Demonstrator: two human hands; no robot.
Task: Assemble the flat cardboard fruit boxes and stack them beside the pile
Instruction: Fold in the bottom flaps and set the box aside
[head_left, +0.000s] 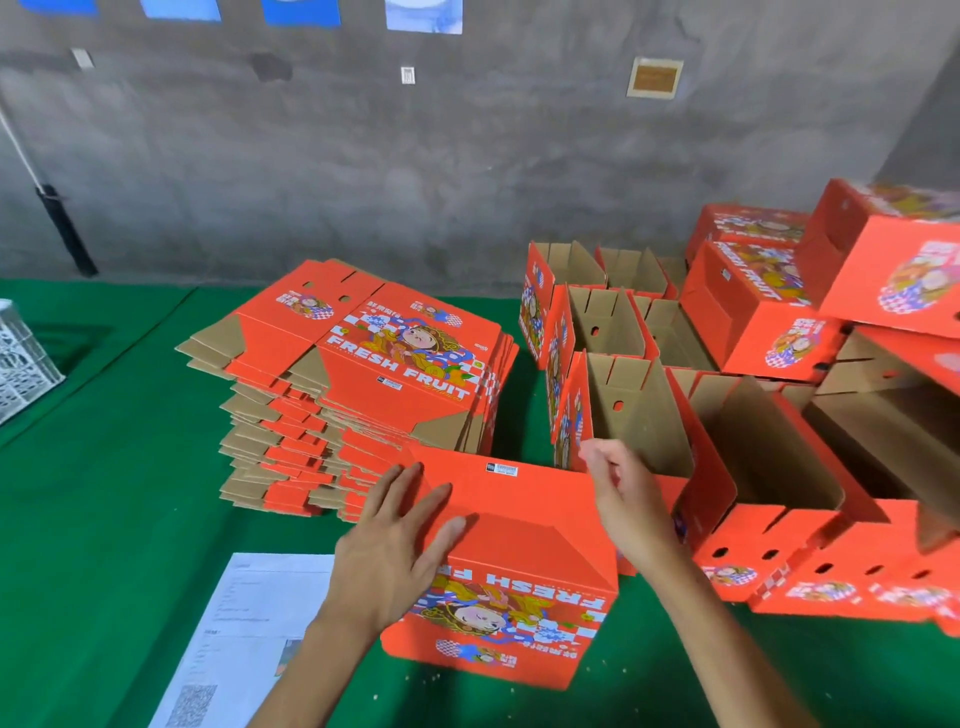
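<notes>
"FRESH FRUIT" stands in white on the top flat box (400, 358) at frame centre, and upside down on the near box (524, 597) below it.

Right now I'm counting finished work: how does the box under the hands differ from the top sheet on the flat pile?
The box under the hands stands folded into a solid shape; the top sheet lies flat. The box's print faces the camera upside down; the sheet's reads upright. Both are red "FRESH FRUIT" cardboard.

A red box (511, 566) stood on the green desk (104, 519). The left hand (400, 540) pressed flat on its top; the right hand (626, 493) gripped its far right corner. Behind it lay the flat pile (358, 384); right of it, open boxes (727, 415); left, a paper (249, 623).
</notes>
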